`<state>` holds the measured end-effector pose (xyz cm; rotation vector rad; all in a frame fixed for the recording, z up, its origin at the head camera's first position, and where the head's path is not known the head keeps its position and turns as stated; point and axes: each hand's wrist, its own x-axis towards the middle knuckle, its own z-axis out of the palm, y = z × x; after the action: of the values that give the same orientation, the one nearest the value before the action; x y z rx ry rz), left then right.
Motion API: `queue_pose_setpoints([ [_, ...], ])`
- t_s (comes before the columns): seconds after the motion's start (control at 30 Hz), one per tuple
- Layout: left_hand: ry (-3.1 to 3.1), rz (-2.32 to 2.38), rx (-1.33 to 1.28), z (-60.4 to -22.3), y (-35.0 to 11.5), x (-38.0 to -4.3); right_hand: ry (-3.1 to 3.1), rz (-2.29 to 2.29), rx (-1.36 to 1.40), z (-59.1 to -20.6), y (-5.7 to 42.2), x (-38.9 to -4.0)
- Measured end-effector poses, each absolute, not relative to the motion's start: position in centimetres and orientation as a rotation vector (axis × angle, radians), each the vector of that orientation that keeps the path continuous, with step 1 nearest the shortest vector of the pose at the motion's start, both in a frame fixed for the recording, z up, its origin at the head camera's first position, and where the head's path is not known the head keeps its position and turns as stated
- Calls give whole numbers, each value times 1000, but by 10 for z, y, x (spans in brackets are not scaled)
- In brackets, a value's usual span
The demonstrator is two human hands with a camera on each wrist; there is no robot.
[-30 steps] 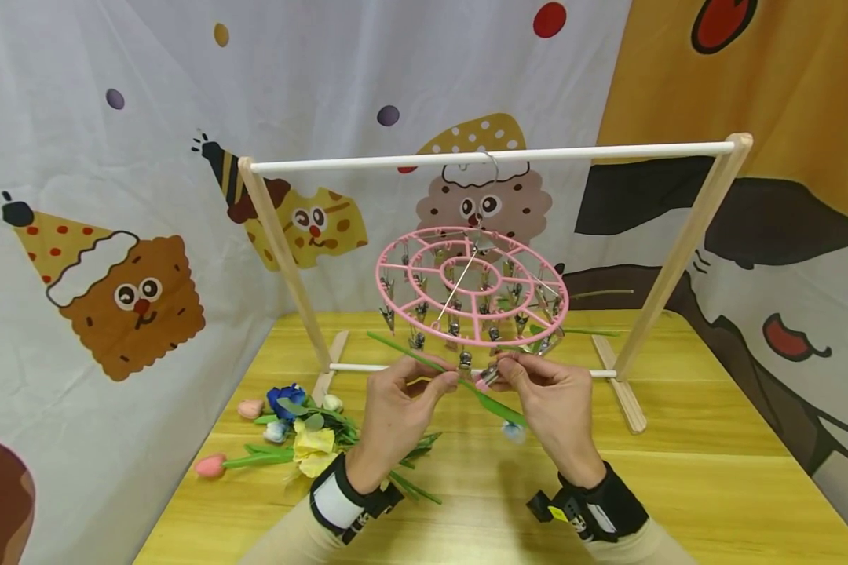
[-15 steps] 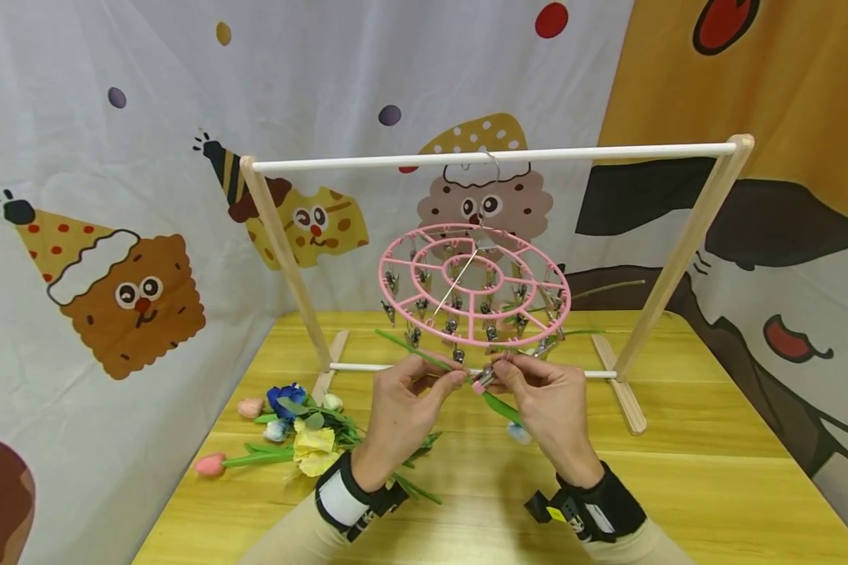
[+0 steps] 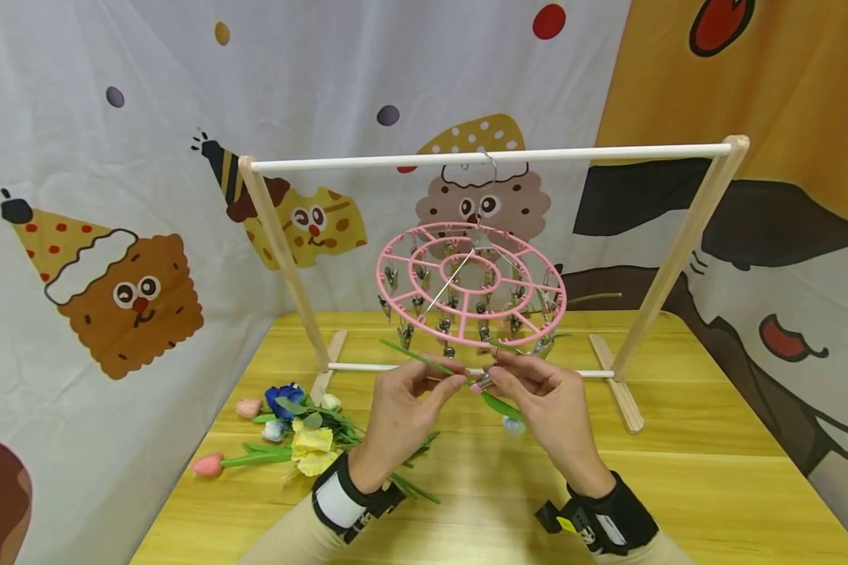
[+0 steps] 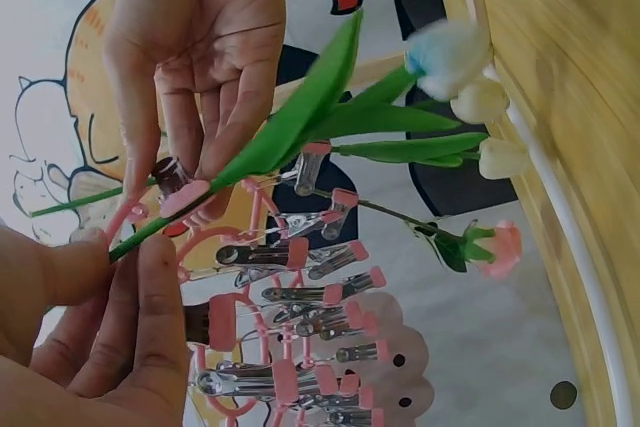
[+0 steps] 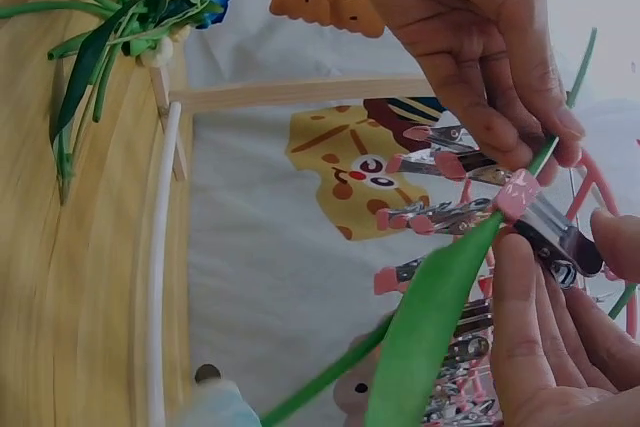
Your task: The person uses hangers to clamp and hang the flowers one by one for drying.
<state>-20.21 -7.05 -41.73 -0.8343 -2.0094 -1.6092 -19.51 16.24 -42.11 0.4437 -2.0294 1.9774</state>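
My left hand (image 3: 413, 400) pinches the green stem of an artificial tulip between thumb and fingers. The tulip's pale blue and white head (image 4: 450, 57) points downward, with its broad leaf (image 5: 430, 317) just below the hands. My right hand (image 3: 551, 400) holds a metal clip (image 5: 550, 232) with pink tips. Those tips sit over the stem beside my left fingertips; whether they grip it fully is hard to tell. The clip belongs to a round pink hanger (image 3: 466, 304) with several dangling clips. Other flowers, including a pink rose (image 4: 497, 250), hang from it.
A wooden stand with a white top rod (image 3: 367, 163) carries the hanger by its hook. On the table (image 3: 714, 486), left of my hands, lies a bunch of artificial flowers with a yellow bloom (image 3: 313, 447), a blue bloom (image 3: 283, 399) and a pink tulip (image 3: 208, 464).
My left hand has shifted slightly right and my right hand slightly left, bringing them closer at the stem. The hanger has turned a little, its front clips swinging left.
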Motion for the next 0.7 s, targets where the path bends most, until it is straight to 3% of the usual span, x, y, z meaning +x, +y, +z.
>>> queue_pose_setpoints([
  [0.7,-2153,-1275,-942,-435,-99,-204,-2093,1889,370,-423,180,-199],
])
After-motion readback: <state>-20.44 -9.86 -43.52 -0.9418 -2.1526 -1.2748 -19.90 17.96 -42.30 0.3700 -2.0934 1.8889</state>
